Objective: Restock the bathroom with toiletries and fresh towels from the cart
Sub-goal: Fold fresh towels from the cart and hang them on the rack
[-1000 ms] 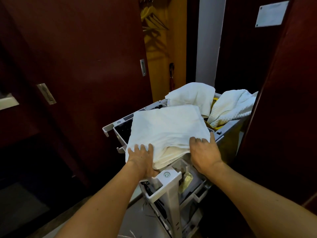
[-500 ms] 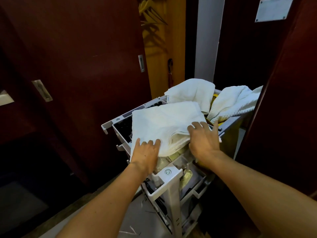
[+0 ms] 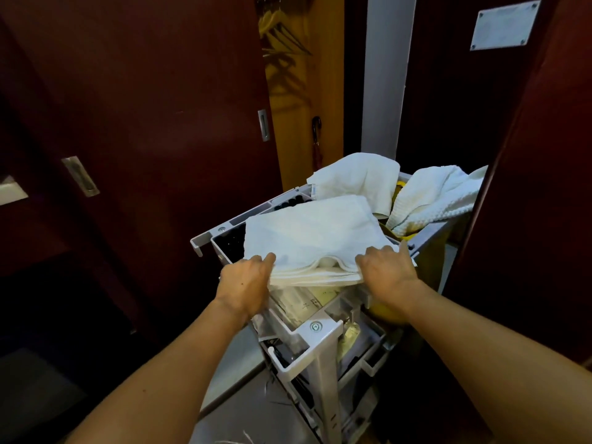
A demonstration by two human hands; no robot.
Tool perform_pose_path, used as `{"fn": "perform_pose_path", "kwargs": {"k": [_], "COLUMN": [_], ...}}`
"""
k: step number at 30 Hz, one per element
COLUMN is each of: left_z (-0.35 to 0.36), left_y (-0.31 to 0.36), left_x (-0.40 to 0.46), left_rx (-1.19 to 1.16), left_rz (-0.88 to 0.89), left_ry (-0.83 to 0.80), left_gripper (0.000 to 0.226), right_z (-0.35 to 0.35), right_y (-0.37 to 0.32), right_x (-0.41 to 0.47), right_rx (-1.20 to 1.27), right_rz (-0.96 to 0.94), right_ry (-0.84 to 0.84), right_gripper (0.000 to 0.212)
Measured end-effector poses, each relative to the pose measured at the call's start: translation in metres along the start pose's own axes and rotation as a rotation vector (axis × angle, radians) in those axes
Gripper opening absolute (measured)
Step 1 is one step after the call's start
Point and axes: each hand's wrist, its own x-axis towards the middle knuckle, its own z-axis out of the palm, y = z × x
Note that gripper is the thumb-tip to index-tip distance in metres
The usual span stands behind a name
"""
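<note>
A grey plastic cart (image 3: 320, 341) stands in a narrow, dim passage between dark red doors. On its top lies a folded white towel (image 3: 307, 232), spread flat across the near compartments, its layered edges facing the person. Both hands grip that near edge. The left hand (image 3: 245, 283) is closed on the towel's near left corner, fingers curled over the top of the cloth and the thumb hidden below. The right hand (image 3: 387, 274) is closed on the near right corner in the same way, fingers on top, the cloth bunched slightly between the two grips. The near edge is raised a little off the cart, so papers or packets in the tray beneath show under it, while the far part of the towel rests on the cart.

Beyond it, at the far end of the cart, a second white towel (image 3: 355, 179) lies loosely crumpled, and to its right a waffle-textured white cloth (image 3: 432, 197) hangs over something yellow. Small dark items sit in the left compartments just beside the folded towel; what they are cannot be told.

On the left, the dark red sliding door (image 3: 160, 123) carries a metal recessed handle (image 3: 263, 125). Past it is a yellow wooden panel with hangers' shadows and a dark umbrella (image 3: 316, 139) hanging. A metal plate (image 3: 504, 25) is fixed to the far right door.
</note>
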Motion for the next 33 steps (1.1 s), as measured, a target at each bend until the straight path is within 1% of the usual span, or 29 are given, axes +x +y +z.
{"fn": "perform_pose_path", "kwargs": {"k": [2,4,6,7,9,10,12,14,16,18,20,23,26,29,33], "left_z": [-0.007,-0.016,-0.025,-0.029,-0.034,-0.035,-0.035,-0.031,-0.024,-0.017,-0.01,0.0,0.012,0.022,0.034], "left_y": [-0.008,-0.016,-0.025,-0.029,-0.042,-0.05,-0.064,-0.074,-0.081,-0.084,-0.089,-0.093,-0.096,-0.096,-0.094], "left_x": [0.007,0.014,0.021,0.025,0.034,0.038,0.044,0.051,0.061,0.073,0.087,0.11,0.131,0.148,0.17], "left_rx": [-0.037,-0.109,-0.21,-0.264,-0.439,-0.579,-0.918,-1.18,-1.317,-1.413,-1.467,-1.478,-1.471,-1.433,-1.369], "left_rz": [-0.021,-0.086,-0.161,-0.186,-0.222,-0.238,-0.281,-0.356,-0.434,-0.475,-0.484,-0.491,-0.502,-0.539,-0.507], "left_ry": [0.065,0.108,0.064,0.024,-0.038,-0.065,-0.104,-0.103,-0.092,-0.076,-0.078,-0.088,-0.059,-0.011,0.031], "left_gripper": [0.035,0.031,0.034,0.033,0.022,0.015,0.013,0.017,0.025,0.028,0.029,0.026,0.02,0.017,0.01], "right_z": [-0.01,-0.019,-0.029,-0.032,-0.036,-0.037,-0.038,-0.037,-0.034,-0.029,-0.023,-0.017,-0.014,-0.011,-0.003], "right_y": [0.006,0.011,0.013,0.014,0.021,0.027,0.042,0.054,0.059,0.059,0.054,0.046,0.04,0.036,0.031], "right_x": [0.003,0.008,0.013,0.016,0.022,0.026,0.035,0.047,0.059,0.07,0.082,0.102,0.118,0.13,0.145], "right_rx": [0.033,0.082,0.129,0.144,0.196,0.258,0.443,0.708,1.008,1.254,1.376,1.38,1.375,1.358,1.33], "right_rz": [0.038,0.07,0.119,0.141,0.186,0.217,0.283,0.339,0.407,0.483,0.512,0.517,0.538,0.558,0.583], "right_ry": [0.011,0.055,0.052,0.02,-0.07,-0.103,-0.127,-0.075,0.009,0.064,0.085,0.086,0.11,0.166,0.233], "right_gripper": [0.033,0.028,0.028,0.03,0.035,0.035,0.023,0.014,0.016,0.025,0.031,0.041,0.044,0.039,0.019]}}
